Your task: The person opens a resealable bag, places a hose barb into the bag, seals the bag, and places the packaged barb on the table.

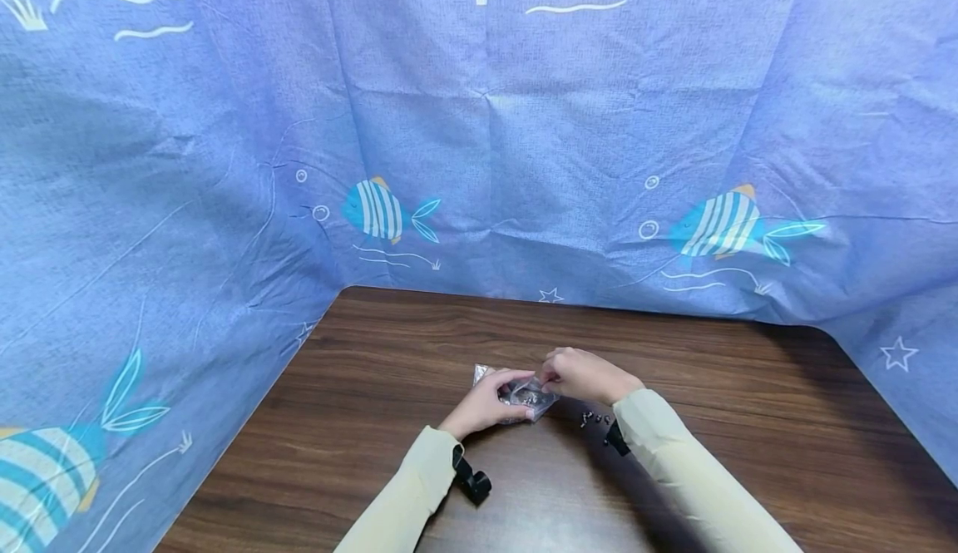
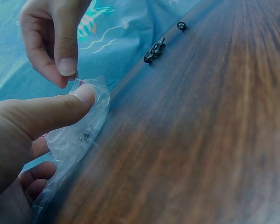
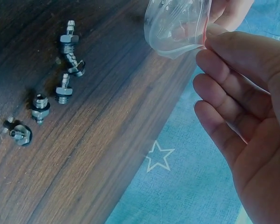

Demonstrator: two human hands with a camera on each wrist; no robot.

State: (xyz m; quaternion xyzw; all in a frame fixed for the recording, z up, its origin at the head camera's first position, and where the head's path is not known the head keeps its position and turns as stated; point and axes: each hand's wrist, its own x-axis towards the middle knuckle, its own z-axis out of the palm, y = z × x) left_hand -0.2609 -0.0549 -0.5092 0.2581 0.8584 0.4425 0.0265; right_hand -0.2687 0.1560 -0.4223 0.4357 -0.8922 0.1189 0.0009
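A clear zip bag point(image 1: 528, 397) with a red strip along its mouth is held just over the wooden table. My left hand point(image 1: 481, 405) grips the bag from the left, thumb on the near side and fingers behind it in the left wrist view. At the bag's mouth, my right hand point(image 1: 584, 376) pinches the red-edged lip point(image 3: 205, 35) between thumb and index finger. One small dark piece point(image 2: 86, 136) shows through the plastic. Several metal barbed hose fittings point(image 3: 68, 41) lie loose on the table near my right wrist, some upright and others tipped.
The brown wood-grain table point(image 1: 389, 353) extends around both hands. A blue cloth printed with fish point(image 1: 561, 162) hangs along its back and sides. A black wrist strap piece point(image 1: 473, 482) sticks out under the left sleeve.
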